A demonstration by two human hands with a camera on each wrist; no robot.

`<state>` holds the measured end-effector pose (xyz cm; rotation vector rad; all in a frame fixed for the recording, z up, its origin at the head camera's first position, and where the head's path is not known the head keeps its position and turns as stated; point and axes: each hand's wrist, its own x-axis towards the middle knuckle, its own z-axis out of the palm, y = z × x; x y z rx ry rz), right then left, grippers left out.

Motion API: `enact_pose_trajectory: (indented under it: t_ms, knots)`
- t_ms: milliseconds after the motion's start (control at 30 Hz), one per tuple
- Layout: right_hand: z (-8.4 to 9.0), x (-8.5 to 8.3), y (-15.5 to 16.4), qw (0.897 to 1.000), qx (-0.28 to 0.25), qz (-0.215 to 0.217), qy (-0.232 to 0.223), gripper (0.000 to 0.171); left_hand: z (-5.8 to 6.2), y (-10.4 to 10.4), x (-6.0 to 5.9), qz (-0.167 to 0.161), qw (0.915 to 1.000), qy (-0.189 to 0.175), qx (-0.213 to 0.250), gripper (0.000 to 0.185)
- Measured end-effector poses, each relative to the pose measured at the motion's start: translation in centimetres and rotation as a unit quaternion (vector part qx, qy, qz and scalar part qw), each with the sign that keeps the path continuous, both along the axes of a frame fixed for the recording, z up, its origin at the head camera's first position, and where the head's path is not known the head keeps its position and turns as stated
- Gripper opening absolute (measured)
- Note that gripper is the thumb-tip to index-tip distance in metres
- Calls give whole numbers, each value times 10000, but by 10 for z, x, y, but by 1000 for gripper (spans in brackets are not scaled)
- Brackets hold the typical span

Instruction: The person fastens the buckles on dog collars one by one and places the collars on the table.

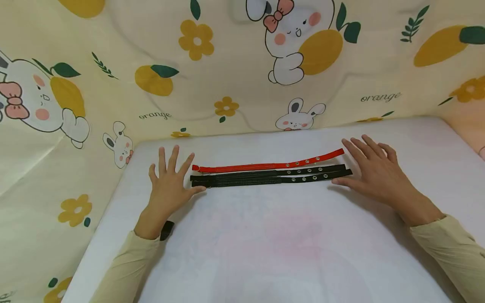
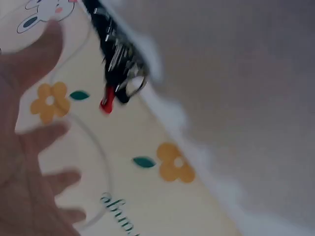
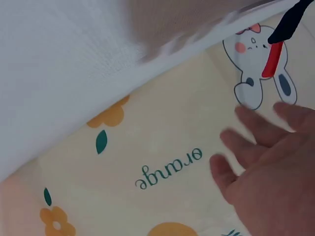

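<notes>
One red collar (image 1: 246, 168) and two black collars (image 1: 261, 180) lie side by side across the white table, with metal eyelets towards their right ends. My left hand (image 1: 168, 185) is spread at their left ends, its thumb tip right at the lower black collar. At the other end my right hand (image 1: 379, 172) has its fingers extended, fingertips close to the strap tips. Neither hand grips anything. The left wrist view shows metal buckle parts and a ring (image 2: 137, 81) at the collar ends. In the right wrist view, the red tip (image 3: 273, 59) sticks out past a black tip (image 3: 290, 22).
The collars lie on a white table (image 1: 242, 235). Behind it and along its left side hangs a cream cloth (image 1: 242, 75) printed with rabbits, flowers and oranges. A dark band (image 1: 167, 230) shows at my left wrist.
</notes>
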<state>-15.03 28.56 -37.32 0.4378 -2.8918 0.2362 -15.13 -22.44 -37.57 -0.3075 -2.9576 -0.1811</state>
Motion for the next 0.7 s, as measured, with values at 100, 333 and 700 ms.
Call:
enact_pose_trajectory:
  t_ms: [100, 333, 700]
  knots:
    - [5, -3, -2, 10000, -32, 51, 79, 100, 9, 1, -1, -196, 9997, 111, 66, 84]
    - [11, 0, 8, 9993, 76, 261, 240, 82, 12, 4, -5, -370, 9984, -269, 344, 55]
    - [2, 5, 16, 9991, 60, 407, -99, 39, -1, -2, 2, -357, 9940, -858, 574, 39]
